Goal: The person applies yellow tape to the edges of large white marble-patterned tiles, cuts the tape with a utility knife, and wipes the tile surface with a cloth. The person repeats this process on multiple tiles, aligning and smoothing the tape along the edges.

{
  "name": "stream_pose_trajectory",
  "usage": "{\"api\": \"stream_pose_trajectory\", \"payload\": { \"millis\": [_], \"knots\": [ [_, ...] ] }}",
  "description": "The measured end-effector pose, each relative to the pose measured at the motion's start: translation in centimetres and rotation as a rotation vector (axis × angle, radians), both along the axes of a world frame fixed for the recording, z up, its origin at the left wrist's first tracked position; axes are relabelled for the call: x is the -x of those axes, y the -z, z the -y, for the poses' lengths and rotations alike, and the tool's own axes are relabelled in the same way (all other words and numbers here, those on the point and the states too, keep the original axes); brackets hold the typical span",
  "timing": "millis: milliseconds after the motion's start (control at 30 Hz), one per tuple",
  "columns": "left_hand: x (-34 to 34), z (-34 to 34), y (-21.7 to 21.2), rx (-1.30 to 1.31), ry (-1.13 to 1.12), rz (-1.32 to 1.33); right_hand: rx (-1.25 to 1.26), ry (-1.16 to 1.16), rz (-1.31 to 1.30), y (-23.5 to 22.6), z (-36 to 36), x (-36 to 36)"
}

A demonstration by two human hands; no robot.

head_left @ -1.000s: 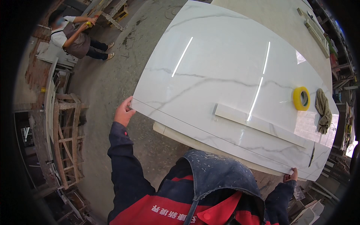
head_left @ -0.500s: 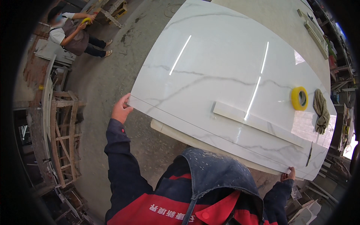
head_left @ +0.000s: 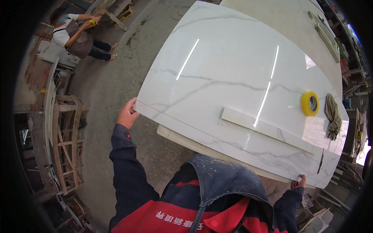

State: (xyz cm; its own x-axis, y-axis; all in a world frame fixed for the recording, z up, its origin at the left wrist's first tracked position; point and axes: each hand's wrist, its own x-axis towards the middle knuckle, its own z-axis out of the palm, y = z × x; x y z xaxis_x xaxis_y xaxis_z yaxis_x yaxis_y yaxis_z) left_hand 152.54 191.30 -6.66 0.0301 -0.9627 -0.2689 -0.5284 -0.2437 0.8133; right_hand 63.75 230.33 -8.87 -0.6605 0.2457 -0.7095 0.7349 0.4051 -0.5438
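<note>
A large glossy white slab [head_left: 217,50] with grey marble veins lies in front of me. A thin dark line runs along its near edge, marking off a narrow marbled strip [head_left: 202,134]. My left hand [head_left: 127,114] is closed on the left end of that strip, at the slab's corner. At the right, my right hand [head_left: 298,182] grips the near edge of the strip, its fingers partly hidden. On the slab lie a loose white bar [head_left: 264,129], a yellow tape roll [head_left: 310,103], a crumpled grey-green cloth [head_left: 332,116] and a thin dark pen-like tool [head_left: 320,160].
A pale support [head_left: 182,140] shows under the slab's near edge. Beyond it stretches a beige surface [head_left: 268,11] with long pieces at the far right. At the far left, a person in an apron [head_left: 79,42] holds something yellow. A wooden frame [head_left: 68,143] stands left of me.
Both my hands keep their places on the strip, with the view shifted only slightly. The far person's hands and the yellow thing they hold have turned a little.
</note>
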Motion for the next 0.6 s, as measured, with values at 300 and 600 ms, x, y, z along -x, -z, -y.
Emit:
{"api": "stream_pose_trajectory", "payload": {
  "millis": [300,600],
  "knots": [
    [-0.3,-0.4,0.2,0.006,-0.015,0.005,-0.066,-0.013,0.018,0.3,0.0,0.5],
    [-0.5,-0.5,0.9,0.005,-0.044,-0.072,-0.053,-0.049,0.037,1.1,-1.2,2.3]
  ]
}}
